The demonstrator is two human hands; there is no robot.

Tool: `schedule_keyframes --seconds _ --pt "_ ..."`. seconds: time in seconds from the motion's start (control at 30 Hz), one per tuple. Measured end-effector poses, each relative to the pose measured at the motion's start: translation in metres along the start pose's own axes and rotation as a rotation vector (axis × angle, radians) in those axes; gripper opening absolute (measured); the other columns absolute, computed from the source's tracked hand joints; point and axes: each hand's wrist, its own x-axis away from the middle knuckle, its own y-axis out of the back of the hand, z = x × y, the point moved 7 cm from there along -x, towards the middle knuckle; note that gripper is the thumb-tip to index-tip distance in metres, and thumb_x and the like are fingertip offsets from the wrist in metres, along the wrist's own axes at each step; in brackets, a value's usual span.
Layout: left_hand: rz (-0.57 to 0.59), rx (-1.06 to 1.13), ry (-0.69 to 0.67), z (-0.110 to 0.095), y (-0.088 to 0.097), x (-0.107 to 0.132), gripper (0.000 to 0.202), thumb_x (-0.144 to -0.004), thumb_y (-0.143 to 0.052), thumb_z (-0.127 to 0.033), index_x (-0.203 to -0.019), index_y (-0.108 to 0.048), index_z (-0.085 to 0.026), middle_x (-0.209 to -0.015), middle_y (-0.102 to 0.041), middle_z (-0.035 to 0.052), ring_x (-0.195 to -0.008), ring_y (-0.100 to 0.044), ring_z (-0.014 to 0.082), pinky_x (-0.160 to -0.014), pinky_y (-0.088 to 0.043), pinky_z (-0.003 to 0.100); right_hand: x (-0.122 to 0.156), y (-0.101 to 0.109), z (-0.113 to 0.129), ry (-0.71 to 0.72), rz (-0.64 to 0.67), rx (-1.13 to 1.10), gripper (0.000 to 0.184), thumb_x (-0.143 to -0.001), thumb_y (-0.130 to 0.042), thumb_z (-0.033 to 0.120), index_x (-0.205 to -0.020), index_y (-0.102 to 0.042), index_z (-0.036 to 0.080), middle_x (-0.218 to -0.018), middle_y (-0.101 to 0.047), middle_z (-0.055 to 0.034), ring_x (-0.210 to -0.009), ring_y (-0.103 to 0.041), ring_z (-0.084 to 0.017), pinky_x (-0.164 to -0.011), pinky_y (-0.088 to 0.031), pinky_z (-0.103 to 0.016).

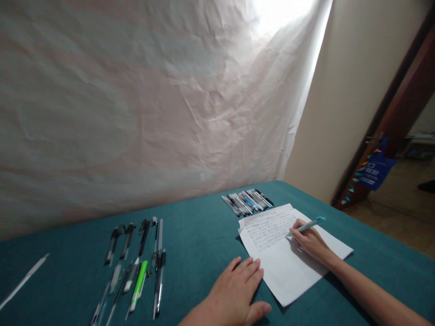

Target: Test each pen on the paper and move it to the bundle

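My right hand (308, 241) is closed around a light-blue pen (313, 222), its tip down at the written lines on a white sheet of paper (288, 280). Handwriting fills the upper part of the sheet, and more paper lies beneath it. My left hand (238, 287) rests flat with fingers spread on the green cloth, its fingertips at the paper's left edge. Nothing shows in that hand.
A row of several pens (248, 202) lies beyond the paper. To the left are several loose pens and pen parts (125, 244), with a bright green pen (138, 286) among them. A white strip (25, 280) lies at far left. A pale hanging sheet (152, 113) backs the table.
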Motion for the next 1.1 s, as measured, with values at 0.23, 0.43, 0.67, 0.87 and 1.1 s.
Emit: schedule_keyframes --seconds 0.23,0.43,0.67,0.87,1.1 --pt "0.006 0.013 -0.001 0.000 0.001 -0.001 0.060 -0.085 -0.031 -0.054 -0.135 -0.027 -0.022 -0.141 -0.027 0.0082 -0.129 -0.023 0.0259 -0.105 -0.014 0.045 0.001 0.001 0.002 -0.012 0.005 0.034 0.018 -0.076 -0.043 0.033 -0.062 -0.045 0.021 -0.050 -0.045 0.0043 -0.048 -0.044 -0.013 -0.048 -0.035 -0.024" --pt "0.005 0.008 0.003 -0.001 0.002 0.000 0.060 -0.084 -0.033 -0.053 -0.134 -0.029 -0.020 -0.140 -0.028 0.0086 -0.128 -0.024 0.0260 -0.105 -0.014 0.045 -0.001 0.003 0.000 -0.003 -0.020 0.041 0.019 -0.075 -0.044 0.033 -0.060 -0.044 0.021 -0.052 -0.046 0.0032 -0.051 -0.045 -0.013 -0.051 -0.036 -0.025" --pt "-0.087 0.019 -0.038 0.000 0.006 0.001 0.055 -0.083 -0.039 -0.050 -0.129 -0.035 -0.020 -0.134 -0.041 0.0102 -0.122 -0.036 0.0273 -0.102 -0.022 0.044 0.006 -0.002 0.012 -0.009 0.007 -0.053 0.026 -0.079 -0.043 0.042 -0.064 -0.049 0.021 -0.051 -0.051 0.0014 -0.046 -0.048 -0.014 -0.048 -0.039 -0.027" --pt "-0.275 0.022 -0.075 0.006 0.017 0.005 0.058 -0.082 -0.044 -0.044 -0.132 -0.024 -0.021 -0.111 -0.058 0.0106 -0.092 -0.057 0.0232 -0.079 -0.042 0.033 0.026 -0.046 0.090 0.385 0.264 0.169 0.023 -0.082 -0.047 0.033 -0.100 -0.059 0.027 -0.094 -0.064 -0.0084 -0.085 -0.059 -0.025 -0.073 -0.043 -0.035" --pt "-0.578 -0.019 -0.298 -0.002 0.029 0.013 0.052 -0.082 -0.035 -0.058 -0.117 -0.038 -0.019 -0.081 -0.063 0.0051 -0.065 -0.060 0.0164 -0.059 -0.044 0.024 0.026 -0.108 0.165 0.780 0.243 0.618 0.013 -0.085 -0.047 0.021 -0.092 -0.058 0.022 -0.074 -0.060 -0.0032 -0.070 -0.057 -0.019 -0.060 -0.037 -0.028"
